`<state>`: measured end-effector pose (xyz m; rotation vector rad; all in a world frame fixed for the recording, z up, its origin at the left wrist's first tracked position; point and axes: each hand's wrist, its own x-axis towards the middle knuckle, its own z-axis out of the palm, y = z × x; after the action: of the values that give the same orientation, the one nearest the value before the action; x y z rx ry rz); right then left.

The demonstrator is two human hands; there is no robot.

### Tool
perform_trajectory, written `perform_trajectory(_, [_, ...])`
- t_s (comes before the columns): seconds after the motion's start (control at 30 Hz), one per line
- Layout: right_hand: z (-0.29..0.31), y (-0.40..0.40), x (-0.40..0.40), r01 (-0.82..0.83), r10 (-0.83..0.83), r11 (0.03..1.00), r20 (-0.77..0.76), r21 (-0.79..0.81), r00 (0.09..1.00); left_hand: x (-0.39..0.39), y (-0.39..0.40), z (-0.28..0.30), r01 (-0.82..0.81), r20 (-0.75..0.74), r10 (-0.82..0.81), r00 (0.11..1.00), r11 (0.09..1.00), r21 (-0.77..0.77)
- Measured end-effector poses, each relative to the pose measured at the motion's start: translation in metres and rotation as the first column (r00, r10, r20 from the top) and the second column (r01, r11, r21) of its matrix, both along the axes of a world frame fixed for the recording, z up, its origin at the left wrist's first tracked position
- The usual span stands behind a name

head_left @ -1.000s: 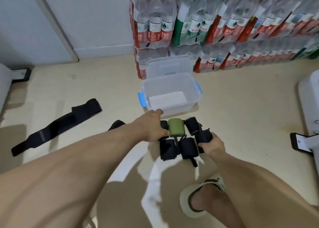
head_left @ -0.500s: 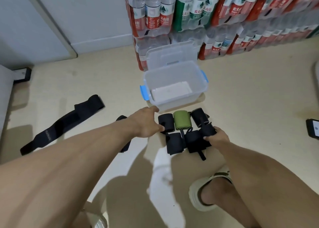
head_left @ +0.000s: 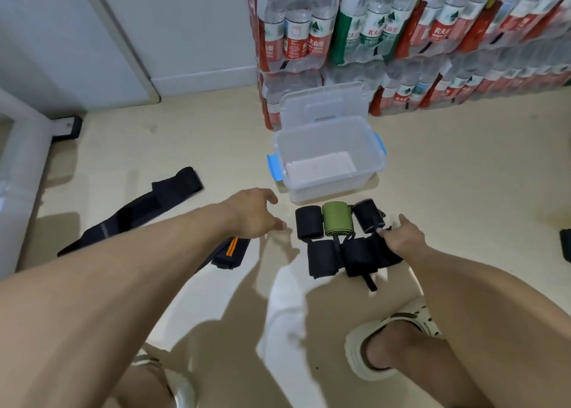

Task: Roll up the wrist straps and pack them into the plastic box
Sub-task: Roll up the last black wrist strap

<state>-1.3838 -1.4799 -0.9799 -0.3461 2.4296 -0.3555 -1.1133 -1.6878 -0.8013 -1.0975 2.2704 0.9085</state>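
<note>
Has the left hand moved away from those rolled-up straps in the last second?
Yes. The left hand has pulled back leftward off the black roll; floor now shows between them.

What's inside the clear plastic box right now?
The plastic box holds no straps; only its pale bottom shows. The rolled wrist straps lie on the floor in front of it. Nothing covers the inside, since the lid stands open behind.
</note>
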Motion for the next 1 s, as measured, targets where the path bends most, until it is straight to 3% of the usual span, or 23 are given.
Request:
perform_trajectory(0.1, [0.026,-0.032,0.008,-0.041,0.025,0.993,-0.143,-0.107,0.989,0.021,-0.012,0.014,-0.066,-0.031,0.065,0.997,0.997,-0.027])
perform_trajectory(0.3, [0.075,-0.126,0.086,-0.384,0.318,0.870,-0.244,-0.309,0.916,0.091,-0.037,0.042,-0.227,-0.090,0.222,0.971,0.973,-0.047])
perform_trajectory(0.5, [0.105,-0.182,0.208,-0.770,0.711,0.566,-0.298,-0.293,0.637,0.171,-0.048,0.066,-0.396,-0.172,0.380,0.909,0.916,-0.070])
perform_trajectory(0.73, [0.101,-0.206,0.303,-0.917,0.886,0.353,-0.251,-0.183,0.391,0.234,-0.054,0.063,-0.515,-0.187,0.509,0.840,0.857,0.020])
perform_trajectory(0.83, [0.094,-0.215,0.321,-0.934,0.912,0.334,-0.206,-0.126,0.354,0.254,-0.063,0.054,-0.580,-0.195,0.576,0.794,0.813,0.042])
perform_trajectory(1.0, [0.071,-0.231,0.335,-0.918,0.912,0.385,-0.110,-0.098,0.394,0.278,-0.076,0.041,-0.677,-0.183,0.680,0.710,0.731,0.087])
